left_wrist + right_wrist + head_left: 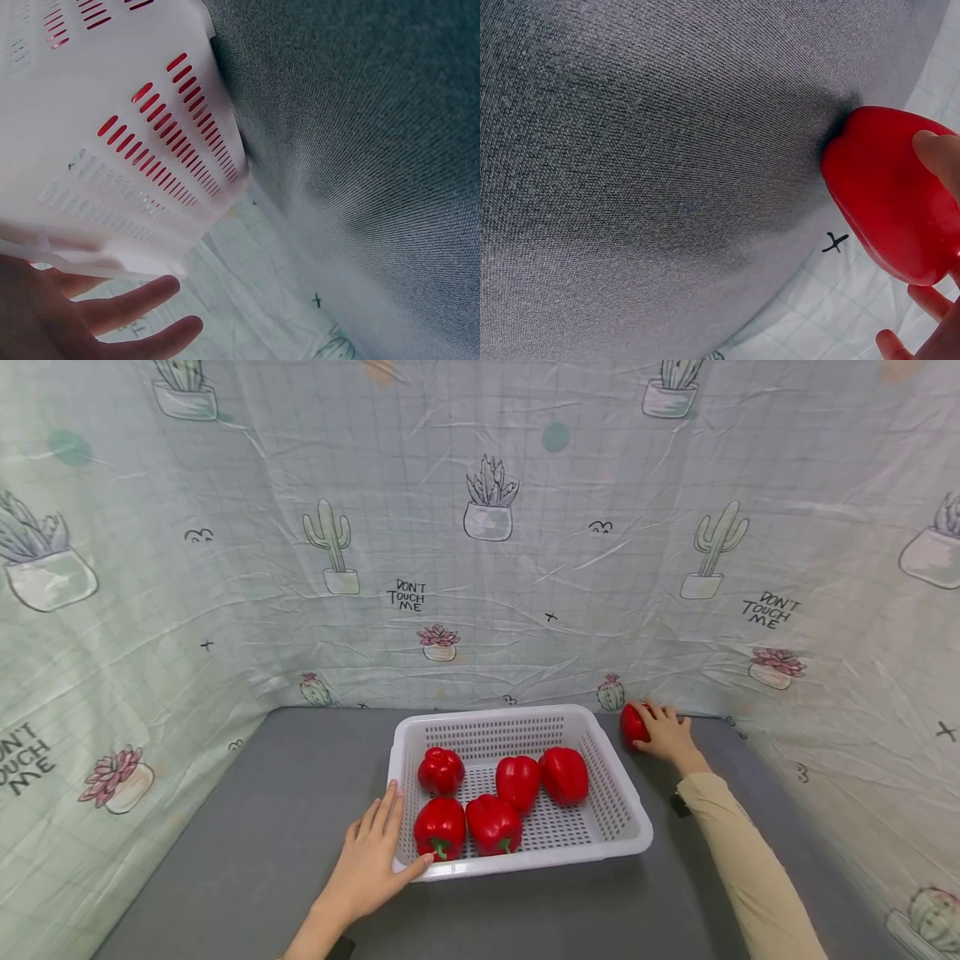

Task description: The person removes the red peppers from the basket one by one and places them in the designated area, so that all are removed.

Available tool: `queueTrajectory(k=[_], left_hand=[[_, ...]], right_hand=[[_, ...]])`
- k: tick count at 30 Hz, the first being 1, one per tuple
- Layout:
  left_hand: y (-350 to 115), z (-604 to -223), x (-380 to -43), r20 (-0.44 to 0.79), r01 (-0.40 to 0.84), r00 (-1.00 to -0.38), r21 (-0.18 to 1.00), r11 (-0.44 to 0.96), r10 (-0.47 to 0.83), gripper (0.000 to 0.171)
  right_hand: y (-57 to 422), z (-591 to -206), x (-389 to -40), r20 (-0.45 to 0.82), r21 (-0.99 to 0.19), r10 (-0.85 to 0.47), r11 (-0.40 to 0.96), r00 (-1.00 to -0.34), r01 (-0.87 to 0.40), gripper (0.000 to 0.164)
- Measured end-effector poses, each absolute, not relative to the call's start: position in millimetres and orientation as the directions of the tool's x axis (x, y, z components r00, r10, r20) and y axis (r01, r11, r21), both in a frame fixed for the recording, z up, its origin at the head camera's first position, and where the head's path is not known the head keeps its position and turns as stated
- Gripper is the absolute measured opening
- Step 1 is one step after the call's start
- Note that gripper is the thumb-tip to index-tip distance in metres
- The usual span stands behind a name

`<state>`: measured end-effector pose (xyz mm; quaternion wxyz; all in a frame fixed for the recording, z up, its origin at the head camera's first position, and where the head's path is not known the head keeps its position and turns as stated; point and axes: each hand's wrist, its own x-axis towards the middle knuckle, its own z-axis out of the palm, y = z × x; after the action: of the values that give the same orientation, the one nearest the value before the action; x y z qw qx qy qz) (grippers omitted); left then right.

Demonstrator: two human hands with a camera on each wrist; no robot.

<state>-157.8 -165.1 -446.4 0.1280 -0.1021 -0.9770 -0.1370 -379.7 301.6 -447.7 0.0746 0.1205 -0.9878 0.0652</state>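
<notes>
At the back right of the table, a red bell pepper [634,725] stands outside the basket. My right hand [669,735] grips it from the right side. The right wrist view shows the thumb [937,159] on one side of the pepper and fingers on the other. My left hand [367,864] rests on the near left corner of a white plastic basket [525,863], its fingers straight along the left rim and the thumb on the front rim. Several red bell peppers lie in the basket, among them one with a green stem [441,818] at the front left.
The grey table [300,793] extends around the basket. A cloth [487,635] printed with cacti hangs behind and on both sides, meeting the table close behind the right hand. Slotted basket walls [82,112] fill much of the left wrist view.
</notes>
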Motion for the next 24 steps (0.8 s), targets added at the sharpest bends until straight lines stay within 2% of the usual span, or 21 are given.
queueTrajectory(k=[10,24], left_hand=[[-165.4,-445.9,-158.2,0.278,0.23,-0.947,0.246,0.941,0.159,0.092],[-164.9,-444.6,-157.5,0.269,0.227,-0.95,0.251,0.941,0.157,0.091]], right_hand=[[301.9,-445.9,-379.5,0.125,-0.117,-0.222,0.965,-0.967,-0.236,0.077],[301.7,-448.3,-376.5,0.171,-0.121,-0.189,0.97,-0.967,-0.211,0.074]])
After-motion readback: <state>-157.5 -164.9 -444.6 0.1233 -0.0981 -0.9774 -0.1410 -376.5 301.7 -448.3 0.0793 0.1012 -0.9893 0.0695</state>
